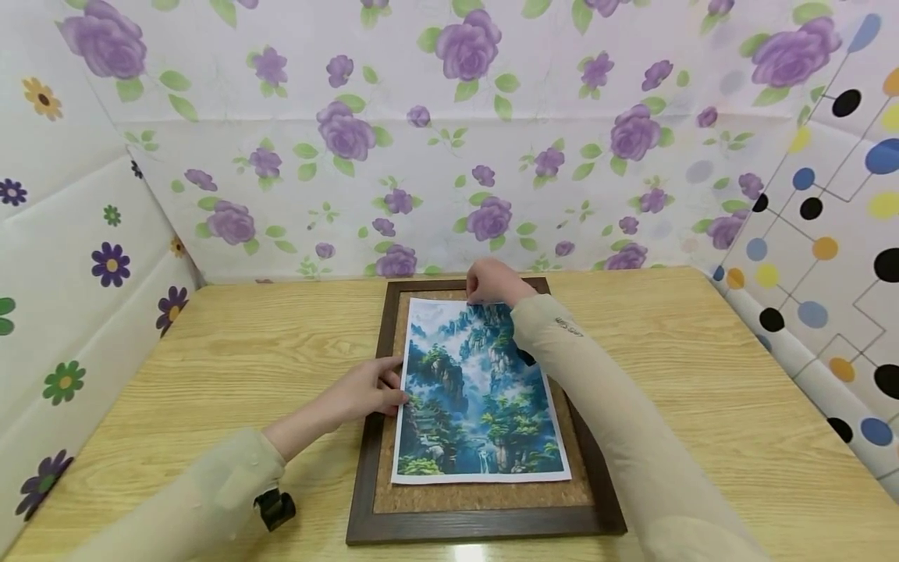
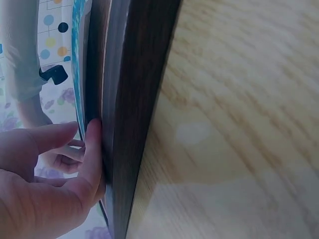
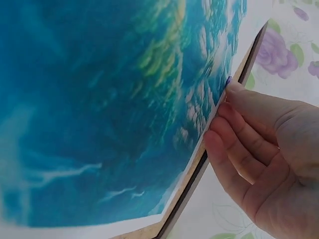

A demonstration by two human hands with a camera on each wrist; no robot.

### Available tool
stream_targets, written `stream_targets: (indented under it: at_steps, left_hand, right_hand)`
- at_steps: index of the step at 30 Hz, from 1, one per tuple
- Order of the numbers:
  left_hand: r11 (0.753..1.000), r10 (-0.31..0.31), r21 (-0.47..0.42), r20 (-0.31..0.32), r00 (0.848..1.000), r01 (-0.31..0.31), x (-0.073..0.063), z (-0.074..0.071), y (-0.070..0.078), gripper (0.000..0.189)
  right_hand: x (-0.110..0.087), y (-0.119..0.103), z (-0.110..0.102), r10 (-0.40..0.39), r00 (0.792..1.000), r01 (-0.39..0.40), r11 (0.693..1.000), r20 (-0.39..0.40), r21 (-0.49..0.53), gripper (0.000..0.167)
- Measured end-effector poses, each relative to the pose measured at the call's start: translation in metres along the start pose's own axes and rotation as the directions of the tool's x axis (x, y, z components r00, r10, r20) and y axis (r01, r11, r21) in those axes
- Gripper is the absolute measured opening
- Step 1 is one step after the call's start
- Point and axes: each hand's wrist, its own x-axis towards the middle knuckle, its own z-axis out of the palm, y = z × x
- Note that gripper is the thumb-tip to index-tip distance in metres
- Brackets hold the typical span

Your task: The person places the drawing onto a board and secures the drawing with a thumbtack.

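Note:
A printed landscape picture (image 1: 467,390) of misty blue-green cliffs lies on a cork board (image 1: 485,499) with a dark wooden frame. My left hand (image 1: 368,388) holds the picture's left edge, its thumb (image 2: 60,135) over the paper side and a curled finger (image 2: 93,144) against the frame side. At the picture's top edge, my right hand (image 1: 495,282) has its thumb and fingers bent in a pinch. In the right wrist view a small purple pushpin (image 3: 229,79) peeks out at the thumb tip, mostly hidden, while the other fingertips (image 3: 215,139) rest along the paper's edge.
The board's frame (image 1: 485,524) lies flat on a light wood-grain table (image 1: 246,343). Behind it hangs a floral sheet (image 1: 421,156), with a dotted sheet (image 1: 808,234) to the right and another flowered one (image 1: 84,273) to the left. Both wrists wear dark straps.

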Motion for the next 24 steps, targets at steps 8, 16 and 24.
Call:
stream_targets:
  at_steps: [8, 16, 24]
  left_hand:
    - [0.994, 0.05, 0.093, 0.013, 0.999, -0.051, 0.002, -0.008, 0.003, 0.062]
    - [0.887, 0.279, 0.397, -0.053, 0.959, -0.236, 0.003, -0.017, 0.011, 0.048]
    - [0.641, 0.524, 0.702, -0.105, 0.845, -0.31, -0.009, -0.045, 0.024, 0.054]
  right_hand:
    - [-0.019, 0.005, -0.02, -0.06, 0.998, 0.058, 0.996, 0.017, 0.069, 0.019]
    - [-0.065, 0.006, -0.034, -0.066, 0.988, 0.083, 0.989, -0.14, 0.125, 0.039]
    - [-0.135, 0.003, -0.04, -0.19, 0.936, 0.16, 0.979, -0.297, -0.123, 0.056]
